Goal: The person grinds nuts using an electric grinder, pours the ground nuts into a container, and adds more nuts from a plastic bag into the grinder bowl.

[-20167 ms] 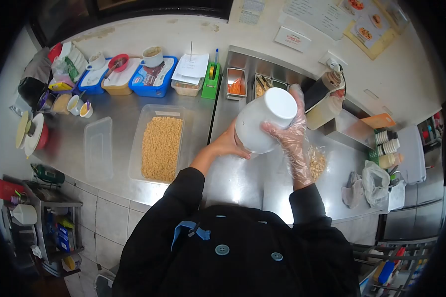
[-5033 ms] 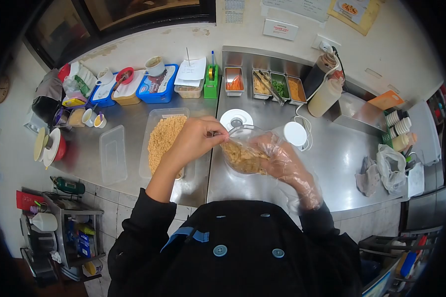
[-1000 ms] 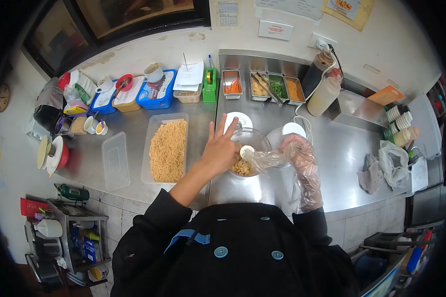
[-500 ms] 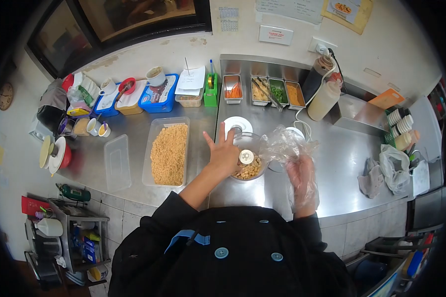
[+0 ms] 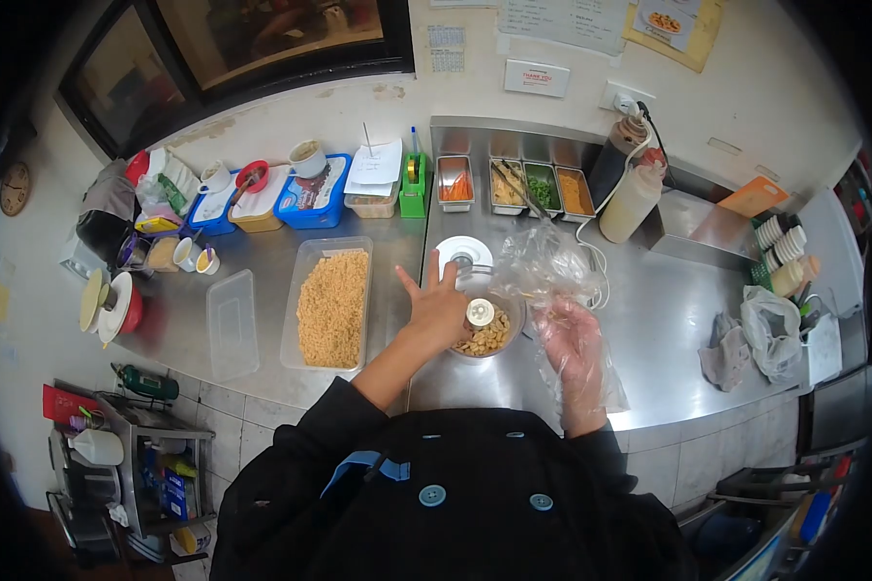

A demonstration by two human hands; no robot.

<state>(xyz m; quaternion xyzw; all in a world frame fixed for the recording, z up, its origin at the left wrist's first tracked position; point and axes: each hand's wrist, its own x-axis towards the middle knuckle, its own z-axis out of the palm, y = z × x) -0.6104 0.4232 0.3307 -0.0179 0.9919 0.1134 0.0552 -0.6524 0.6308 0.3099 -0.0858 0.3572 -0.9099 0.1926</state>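
Note:
A clear food-processor bowl (image 5: 515,334) stands on the steel counter, with light brown nut-like pieces (image 5: 487,336) around its white centre hub (image 5: 480,312). My left hand (image 5: 438,318) is against the bowl's left side, its visible fingers spread; the part by the hub is partly hidden. To the right of the bowl, my right hand (image 5: 570,341) is covered in clear plastic and curled around a crumpled clear plastic bag (image 5: 543,259). The bag reaches over the bowl's right rim. Behind the bowl lies a round white part (image 5: 464,254).
A tub of tan crumbs (image 5: 331,310) stands left of the bowl, beside a clear lid (image 5: 233,324). Steel pans (image 5: 510,208) of toppings, a dark bottle (image 5: 618,155) and a pale squeeze bottle (image 5: 634,203) line the back. A white cord (image 5: 603,266) runs behind the bag.
My right hand has shifted slightly left and turned, showing more of its palm side, and the plastic bag has moved toward the bowl. My left hand stays at the bowl.

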